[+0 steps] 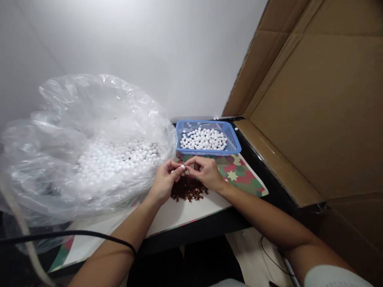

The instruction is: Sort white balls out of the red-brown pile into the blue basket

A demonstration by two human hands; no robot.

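Note:
Between its thumb and fingertips, my left hand (165, 179) pinches a small white ball (183, 166). My right hand (206, 172) has thumb and forefinger pressed together right at that ball; whatever is in them is too small to make out. Another bit of white shows between the left fingers. Just beneath both hands lies a pile of small reddish-brown pieces (189, 190) on a pale sheet (167, 217). A blue plastic basket (209, 152) behind the hands contains many white balls, some with reddish spots.
A large clear plastic bag (98, 93) full of white balls (104, 163) fills the left side. Cardboard (317, 103) stands along the right. A black cable (74, 234) crosses by my left forearm. Patterned paper (239, 175) covers part of the black table.

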